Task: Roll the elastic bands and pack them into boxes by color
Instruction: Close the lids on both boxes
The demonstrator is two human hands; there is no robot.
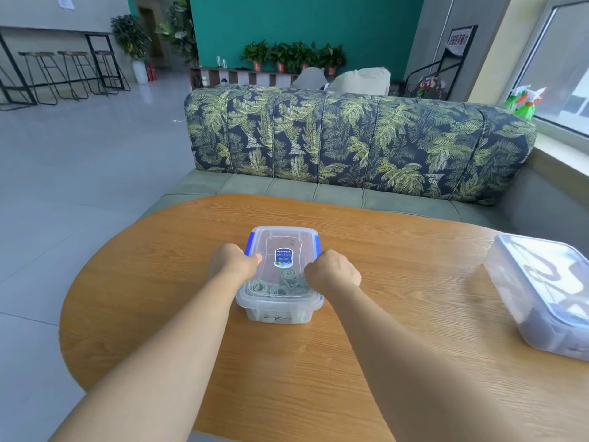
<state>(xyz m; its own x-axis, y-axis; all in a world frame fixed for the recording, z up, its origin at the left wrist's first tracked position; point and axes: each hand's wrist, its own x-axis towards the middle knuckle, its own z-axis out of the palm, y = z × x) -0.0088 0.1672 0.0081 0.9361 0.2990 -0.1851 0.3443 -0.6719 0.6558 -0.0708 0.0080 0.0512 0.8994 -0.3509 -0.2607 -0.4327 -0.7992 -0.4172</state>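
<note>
Lidded clear box [287, 238] set at middle of tabletop [382, 330], long axis pointed toward far edge. Opposite long sides gripped by left hand [234, 263] and right hand [333, 272], equally near.

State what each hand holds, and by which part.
Both hold the clear plastic box with blue clips: left hand at its left side, thumb on top; right hand curled over its right side.

A lidded box [287, 240] sits in the middle of the table [153, 314], rolled bands [258, 286] inside it; the left hand [234, 261] grips its left edge, the right hand [333, 271] its right edge. A second box [541, 301] lies well to the right, a sofa [350, 141] behind the table
</note>
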